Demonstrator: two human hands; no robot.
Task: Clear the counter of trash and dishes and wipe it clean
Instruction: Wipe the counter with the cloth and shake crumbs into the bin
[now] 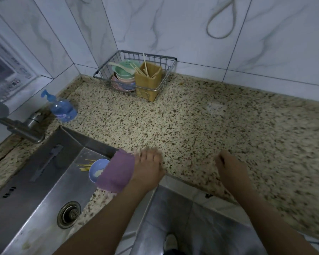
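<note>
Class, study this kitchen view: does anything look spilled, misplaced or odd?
Yes. Loose chopsticks lie scattered in the sink beside a blue bowl holding whitish residue. A brownish speck sits on the counter near the wall.

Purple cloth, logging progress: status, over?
Left hand grips purple cloth at speckled granite counter's front edge. Right hand curled, empty. Blue bowl in steel sink.
</note>
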